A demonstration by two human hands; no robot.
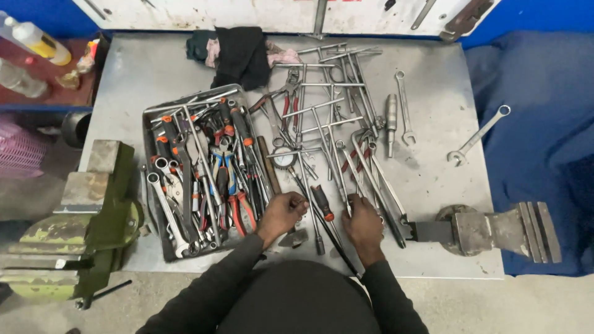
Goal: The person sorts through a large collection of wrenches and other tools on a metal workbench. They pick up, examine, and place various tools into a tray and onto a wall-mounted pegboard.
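Fingers of left hand (281, 213) curled round a thin metal rod (301, 179) at lower centre, beside the tool tray (154, 114). Right hand (365, 224) closed on another rod (346, 170) (exact grip unclear) among loose wrenches (371, 179). Green vise (74, 238) lower left.

Both arms, in dark long sleeves, reach forward side by side. The left hand (281, 213) is curled into a loose fist (knuckles up); the right hand (364, 224) lies palm down, fingers bent.
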